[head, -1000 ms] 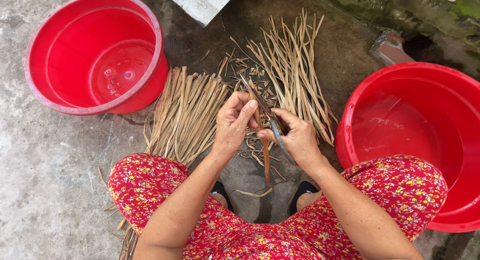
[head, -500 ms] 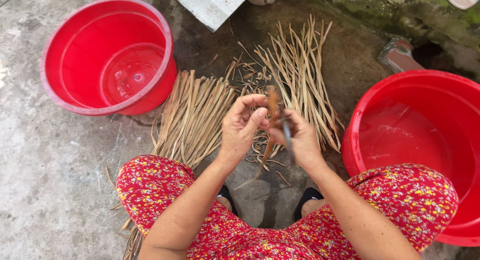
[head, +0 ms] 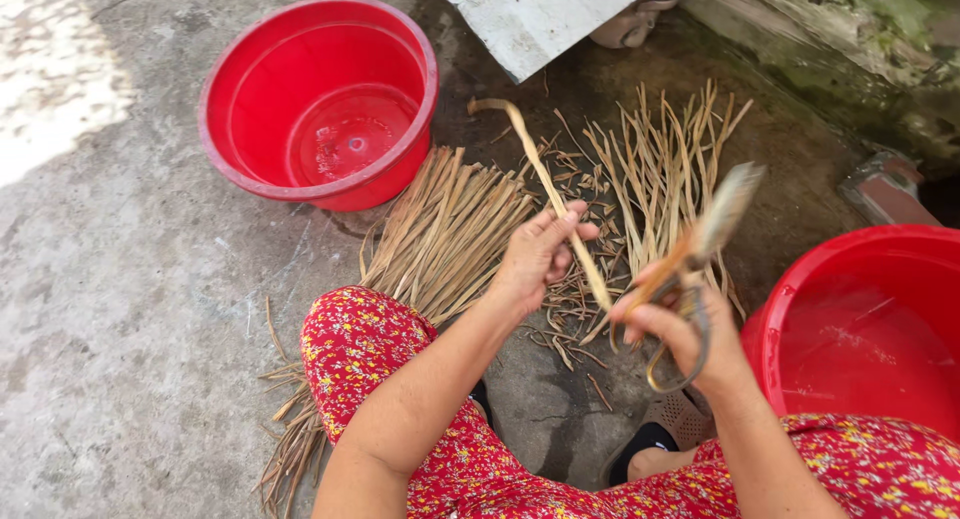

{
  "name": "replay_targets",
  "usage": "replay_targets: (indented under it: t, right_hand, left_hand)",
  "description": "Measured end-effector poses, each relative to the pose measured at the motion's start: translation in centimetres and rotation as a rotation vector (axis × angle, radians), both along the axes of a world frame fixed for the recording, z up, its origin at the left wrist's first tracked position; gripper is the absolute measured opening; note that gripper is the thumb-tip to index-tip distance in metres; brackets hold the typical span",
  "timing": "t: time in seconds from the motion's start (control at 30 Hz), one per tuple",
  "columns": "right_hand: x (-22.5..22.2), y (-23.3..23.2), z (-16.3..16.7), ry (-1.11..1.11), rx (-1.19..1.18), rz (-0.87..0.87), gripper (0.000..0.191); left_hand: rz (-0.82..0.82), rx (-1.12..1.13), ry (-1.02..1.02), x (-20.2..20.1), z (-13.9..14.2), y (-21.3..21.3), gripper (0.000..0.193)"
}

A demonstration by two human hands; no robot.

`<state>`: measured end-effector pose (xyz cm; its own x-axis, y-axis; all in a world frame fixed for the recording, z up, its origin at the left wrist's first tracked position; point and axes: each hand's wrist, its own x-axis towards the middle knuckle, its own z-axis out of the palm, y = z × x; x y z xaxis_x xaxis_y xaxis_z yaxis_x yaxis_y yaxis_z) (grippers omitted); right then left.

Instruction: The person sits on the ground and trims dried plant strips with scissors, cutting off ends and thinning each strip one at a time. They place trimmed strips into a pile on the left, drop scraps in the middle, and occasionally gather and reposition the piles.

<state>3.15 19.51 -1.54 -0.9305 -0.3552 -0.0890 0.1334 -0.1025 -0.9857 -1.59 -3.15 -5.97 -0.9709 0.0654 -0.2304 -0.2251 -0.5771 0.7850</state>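
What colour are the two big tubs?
Both tubs are bright red, seen in the head view.

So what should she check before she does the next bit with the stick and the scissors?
1. Left hand grips the dried stalk: ok.
2. Right hand holds the scissors: ok.
3. Scissor blades clear of the fingers: cannot tell, blurred.
4. Red basin on the right within reach: ok.
5. Stalk bundle on the ground close by: ok.
6. Far red basin upright: ok.
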Motion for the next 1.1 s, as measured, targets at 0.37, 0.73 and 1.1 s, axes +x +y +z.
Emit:
replay_targets:
  t: [0.37,0.73,1.1]
  right_hand:
    - [1.8,-2.6,-3.7,-0.427,0.392,0.634,0.031]
    - [-0.3,-1.3,-2.4,-0.104,0.436,0.307,0.053]
    - [-3.4,1.8,-1.6,-0.056,0.234,0.110,0.059]
  left_hand:
    - [0.374,-0.247,0.195,-1.4,3.1,-7.1,0.031]
    - [0.264,-0.493,0.283,0.1,3.3,-7.3,0.027]
    - [-0.364,-0.550,0.194,2.3,4.6,-6.5,0.025]
